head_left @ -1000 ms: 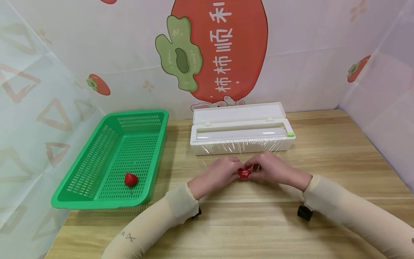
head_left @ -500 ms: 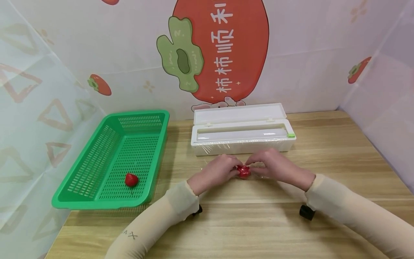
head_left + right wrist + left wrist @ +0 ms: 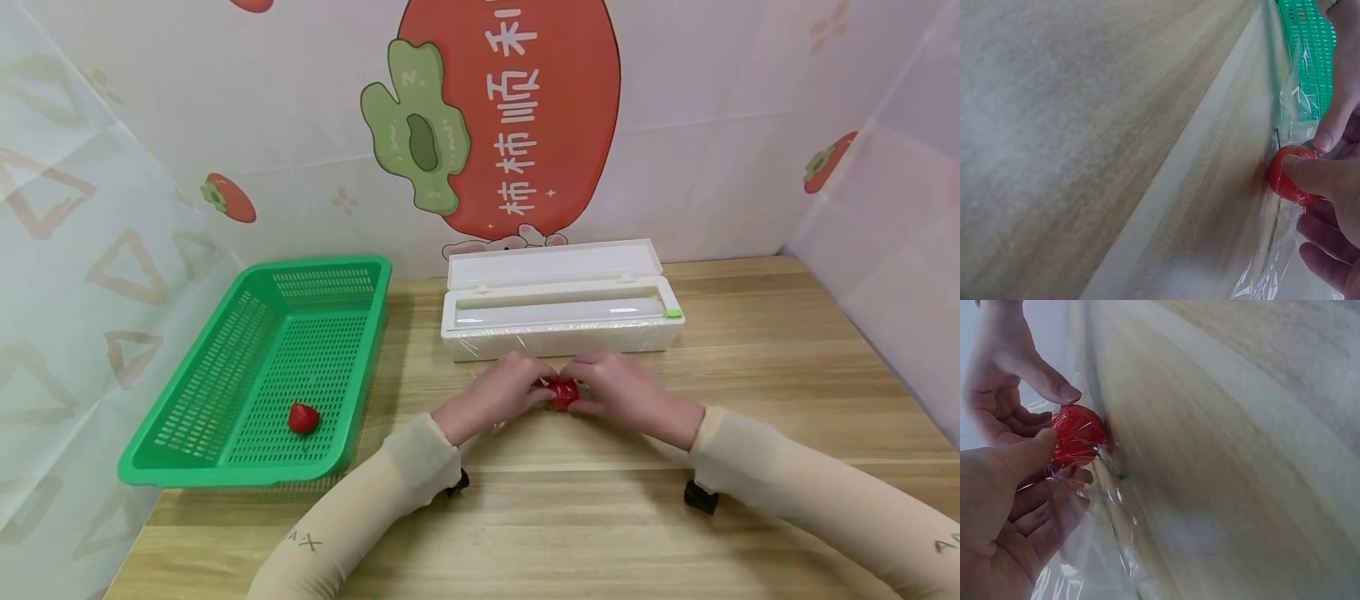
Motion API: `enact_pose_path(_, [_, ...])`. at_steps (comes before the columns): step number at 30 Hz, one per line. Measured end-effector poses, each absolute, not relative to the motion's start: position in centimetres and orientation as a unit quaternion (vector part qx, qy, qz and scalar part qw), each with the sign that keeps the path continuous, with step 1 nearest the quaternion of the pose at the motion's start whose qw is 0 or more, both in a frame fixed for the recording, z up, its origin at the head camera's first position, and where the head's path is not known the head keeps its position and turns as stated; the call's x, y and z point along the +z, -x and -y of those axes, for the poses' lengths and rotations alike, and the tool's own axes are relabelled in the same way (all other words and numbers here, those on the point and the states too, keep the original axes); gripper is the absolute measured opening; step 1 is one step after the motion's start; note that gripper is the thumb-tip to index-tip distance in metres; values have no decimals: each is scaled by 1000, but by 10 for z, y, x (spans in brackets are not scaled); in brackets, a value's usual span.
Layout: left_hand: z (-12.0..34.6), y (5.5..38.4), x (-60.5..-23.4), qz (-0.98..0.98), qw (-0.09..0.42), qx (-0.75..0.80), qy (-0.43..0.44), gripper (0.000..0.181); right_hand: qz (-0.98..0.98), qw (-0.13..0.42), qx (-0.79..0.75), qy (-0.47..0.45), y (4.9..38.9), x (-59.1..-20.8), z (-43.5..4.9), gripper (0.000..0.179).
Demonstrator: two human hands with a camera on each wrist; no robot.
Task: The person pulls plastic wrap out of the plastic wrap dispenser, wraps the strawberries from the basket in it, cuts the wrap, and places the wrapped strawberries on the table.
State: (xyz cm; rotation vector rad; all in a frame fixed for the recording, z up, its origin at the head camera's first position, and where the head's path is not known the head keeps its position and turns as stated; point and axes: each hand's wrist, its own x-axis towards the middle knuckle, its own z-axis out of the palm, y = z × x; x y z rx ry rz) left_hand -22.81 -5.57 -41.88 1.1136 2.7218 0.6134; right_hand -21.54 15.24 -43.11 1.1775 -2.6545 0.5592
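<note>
A small, round red fruit (image 3: 564,395) with a thin green stem lies in clear cling film (image 3: 1122,550) on the table, near the front of a white film box (image 3: 570,342). My left hand (image 3: 513,387) pinches it from the left, the thumb on its side in the left wrist view. From the right, my right hand (image 3: 626,392) also grips it, and the right wrist view shows that thumb (image 3: 1310,175) pressed on the red surface. Wrinkled film surrounds the fruit and trails past the fingers. Some fingertips are hidden behind it.
A green perforated basket (image 3: 367,367) stands at the left with another red fruit (image 3: 303,417) inside. The box's lid (image 3: 555,262) is raised at the back, showing a film roll (image 3: 558,312). A printed cloth wall (image 3: 720,183) borders the wooden table (image 3: 585,533).
My right hand shifts slightly outward, then back left, closer around the fruit. Fewer tight film creases show along the box front. The basket and its fruit stay put.
</note>
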Motion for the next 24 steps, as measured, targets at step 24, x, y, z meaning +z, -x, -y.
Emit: enact_pose_path(24, [68, 232, -417, -909, 27, 157, -384, 27, 885, 27, 216, -411, 238, -425, -155, 19])
